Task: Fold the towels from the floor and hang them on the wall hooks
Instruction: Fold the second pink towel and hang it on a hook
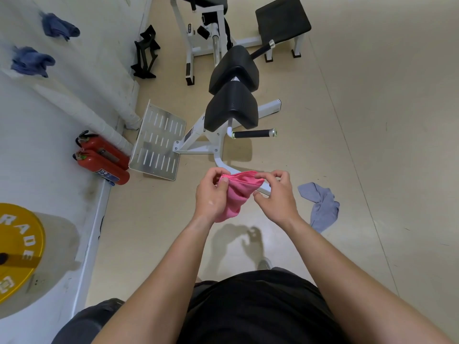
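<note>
I hold a pink towel in front of me, above the floor. My left hand grips its left top corner, thumb over the cloth, and the rest hangs down past my palm. My right hand pinches the right end of the top edge. A grey-blue towel lies crumpled on the floor to my right. Two blue towels hang on the white wall at the upper left, one higher and one lower; the hooks under them are hidden.
A white exercise bench with black pads and a metal foot plate stands just ahead. Two red fire extinguishers lie by the wall. A yellow weight plate is at the left. Beige floor stretches to the right.
</note>
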A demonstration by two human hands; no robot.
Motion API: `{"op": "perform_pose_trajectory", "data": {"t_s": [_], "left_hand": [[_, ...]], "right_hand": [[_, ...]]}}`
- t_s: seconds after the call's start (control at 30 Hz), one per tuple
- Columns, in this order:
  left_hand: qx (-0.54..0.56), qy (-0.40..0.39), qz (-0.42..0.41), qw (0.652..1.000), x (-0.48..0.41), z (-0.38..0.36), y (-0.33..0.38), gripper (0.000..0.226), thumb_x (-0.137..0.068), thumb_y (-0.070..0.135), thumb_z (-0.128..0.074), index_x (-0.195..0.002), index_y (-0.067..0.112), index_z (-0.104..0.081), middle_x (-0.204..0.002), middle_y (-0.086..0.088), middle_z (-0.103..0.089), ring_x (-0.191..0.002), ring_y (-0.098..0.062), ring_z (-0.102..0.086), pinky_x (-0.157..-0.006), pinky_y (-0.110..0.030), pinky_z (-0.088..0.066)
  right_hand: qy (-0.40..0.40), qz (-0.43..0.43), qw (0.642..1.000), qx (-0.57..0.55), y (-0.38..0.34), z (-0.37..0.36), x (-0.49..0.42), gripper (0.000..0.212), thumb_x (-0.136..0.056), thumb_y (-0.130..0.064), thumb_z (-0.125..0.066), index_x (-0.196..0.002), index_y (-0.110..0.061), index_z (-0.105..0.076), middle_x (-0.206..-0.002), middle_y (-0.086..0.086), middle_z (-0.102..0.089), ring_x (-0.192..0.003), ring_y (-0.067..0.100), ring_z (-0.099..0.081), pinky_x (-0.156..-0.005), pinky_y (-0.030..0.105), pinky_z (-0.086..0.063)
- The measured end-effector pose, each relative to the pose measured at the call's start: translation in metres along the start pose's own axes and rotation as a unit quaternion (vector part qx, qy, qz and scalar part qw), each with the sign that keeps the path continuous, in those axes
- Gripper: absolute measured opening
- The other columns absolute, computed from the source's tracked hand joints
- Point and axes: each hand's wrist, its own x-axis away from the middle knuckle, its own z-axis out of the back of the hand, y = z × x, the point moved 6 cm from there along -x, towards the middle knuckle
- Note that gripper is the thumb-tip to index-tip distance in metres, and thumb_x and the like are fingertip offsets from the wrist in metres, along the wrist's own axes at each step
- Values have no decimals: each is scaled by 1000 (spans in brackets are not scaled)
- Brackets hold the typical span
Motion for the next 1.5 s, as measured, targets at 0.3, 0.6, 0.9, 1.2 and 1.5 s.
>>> {"op": "perform_pose_trajectory", "data": {"t_s": [0.3,0.6,0.9,1.2,1.5], "left_hand": [[-31,11,-11,999,-3,26,-9,21,-96,11,-53,-92,29,-63,-84,10,-67,-81,-11,-62,-76,-37,-52],[-37,94,23,995,-2,37,-8,9,-102,16,-44,-106,17,-52,-94,1,-61,-90,-19,-58,-77,-31,-42],[-27,59,-51,997,-8,28,41,14,-102,19,-47,-115,17,-53,-103,9,-60,-97,-11,-57,-84,-26,-43],[15,-60,-29,998,-16,24,47,15,-82,16,-80,-91,11,-69,-82,2,-69,-73,-8,-62,-71,-27,-49],[94,-78,-50,991,-25,44,88,16,-83,13,-78,-94,6,-69,-85,-3,-68,-79,-11,-62,-74,-25,-49]], "right_hand": [[-15,75,995,66,0,-4,0,3,-85,-24,-69,-83,-22,-68,-105,-10,-62,-103,13,-58,-85,28,-44],[-40,113,992,-50,-54,27,-12,38,-87,-15,-66,-124,-25,-64,-87,-11,-64,-80,7,-60,-79,26,-50],[-48,80,990,-108,-67,51,-31,21,-98,-15,-49,-97,-33,-60,-87,-20,-62,-63,-3,-51,-63,21,-37],[-22,115,985,-129,-82,69,-40,18,-96,-15,-58,-104,-27,-68,-94,-19,-67,-88,0,-60,-76,16,-44],[-164,64,949,-263,-84,47,-43,32,-81,-8,-79,-112,-14,-71,-103,3,-76,-93,13,-70,-77,24,-57]]}}
